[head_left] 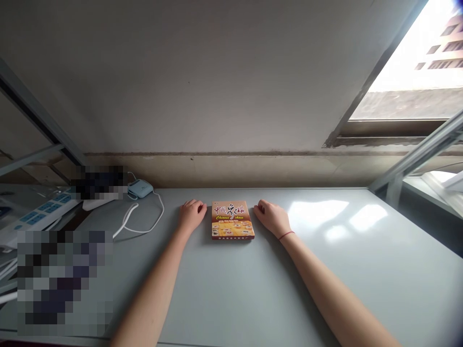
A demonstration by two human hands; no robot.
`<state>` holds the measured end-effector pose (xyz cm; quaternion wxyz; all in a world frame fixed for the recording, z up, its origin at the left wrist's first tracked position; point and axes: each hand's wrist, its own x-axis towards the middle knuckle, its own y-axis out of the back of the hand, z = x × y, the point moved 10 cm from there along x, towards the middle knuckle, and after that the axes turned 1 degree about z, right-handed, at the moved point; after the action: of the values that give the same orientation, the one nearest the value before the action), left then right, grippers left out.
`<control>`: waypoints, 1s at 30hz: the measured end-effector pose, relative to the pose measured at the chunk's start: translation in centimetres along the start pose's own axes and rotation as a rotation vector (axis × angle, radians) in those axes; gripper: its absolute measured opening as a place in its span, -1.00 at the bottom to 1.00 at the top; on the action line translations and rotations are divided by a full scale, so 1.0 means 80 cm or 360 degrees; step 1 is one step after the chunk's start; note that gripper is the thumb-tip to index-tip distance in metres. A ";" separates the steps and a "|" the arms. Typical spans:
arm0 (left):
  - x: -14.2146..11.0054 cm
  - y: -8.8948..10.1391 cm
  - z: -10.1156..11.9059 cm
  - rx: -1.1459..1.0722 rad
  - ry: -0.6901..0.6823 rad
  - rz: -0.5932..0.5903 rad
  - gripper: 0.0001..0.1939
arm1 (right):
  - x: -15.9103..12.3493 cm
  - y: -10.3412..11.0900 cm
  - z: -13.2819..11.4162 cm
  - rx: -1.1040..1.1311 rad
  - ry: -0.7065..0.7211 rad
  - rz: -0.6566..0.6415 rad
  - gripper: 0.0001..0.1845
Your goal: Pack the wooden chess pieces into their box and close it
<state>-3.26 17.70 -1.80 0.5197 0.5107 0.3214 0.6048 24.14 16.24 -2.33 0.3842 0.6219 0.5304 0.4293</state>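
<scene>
A Chinese chess box point(232, 220), orange and maroon with printed pieces on its lid, lies flat on the grey desk. Its lid is on, so the contents are hidden. My left hand point(192, 215) rests on the desktop just left of the box, fingers curled in loosely, with a small gap from the box. On the other side, my right hand point(272, 217) rests in a similar loose fist, also apart from the box. A thin red cord circles the right wrist. Nothing shows in either hand.
Left on the grey desk point(224, 299) are a light blue device point(140, 188) and a white cable point(159, 214). A white power strip point(47, 209) lies at the far left, near blurred-out objects. Metal frame bars point(415, 149) stand at both sides. The wall point(217, 82) rises behind.
</scene>
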 end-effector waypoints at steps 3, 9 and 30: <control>0.000 0.000 0.000 -0.0003 0.0000 -0.0005 -0.73 | 0.000 -0.001 0.000 -0.0002 0.0002 0.0000 -0.76; 0.001 -0.001 0.000 0.0000 0.0002 -0.0012 -0.73 | 0.000 -0.001 0.001 -0.0002 0.0000 -0.0008 -0.76; 0.000 0.002 0.002 0.0006 0.0013 -0.0023 -0.74 | 0.000 -0.001 0.000 0.0010 -0.0006 -0.0009 -0.77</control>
<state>-3.17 17.65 -1.64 0.5216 0.5069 0.3284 0.6027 24.16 16.27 -2.39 0.3844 0.6224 0.5328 0.4254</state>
